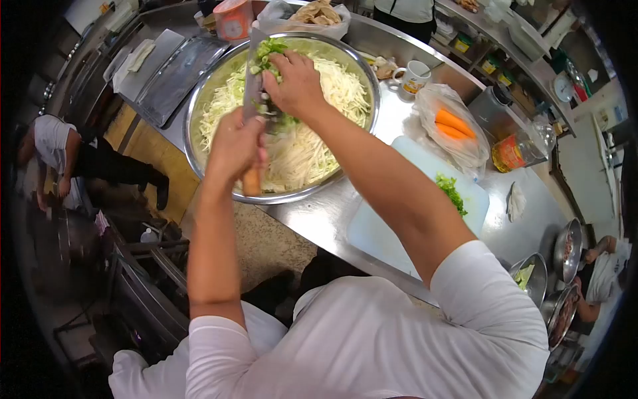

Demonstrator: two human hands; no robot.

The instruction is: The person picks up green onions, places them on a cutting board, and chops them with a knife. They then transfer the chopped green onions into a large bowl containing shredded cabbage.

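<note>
My left hand (pixel 236 147) grips the wooden handle of a cleaver (pixel 252 80), held over a big steel bowl (pixel 199 100) of shredded white cabbage (pixel 332 86). Chopped green herbs (pixel 269 48) lie on the flat of the blade. My right hand (pixel 296 83) rests against the blade and the greens, fingers curled down on them. A white cutting board (pixel 392 226) lies to the right of the bowl with a small heap of chopped greens (pixel 452 189) on it.
On the steel counter (pixel 319 219) are a plastic bag with carrots (pixel 452 123), a mug (pixel 413 76), a bottle of amber liquid (pixel 515 151) and metal trays (pixel 176 73). Steel bowls (pixel 565 253) stand at right. Other people crouch at far left (pixel 63 149) and far right (pixel 601 272).
</note>
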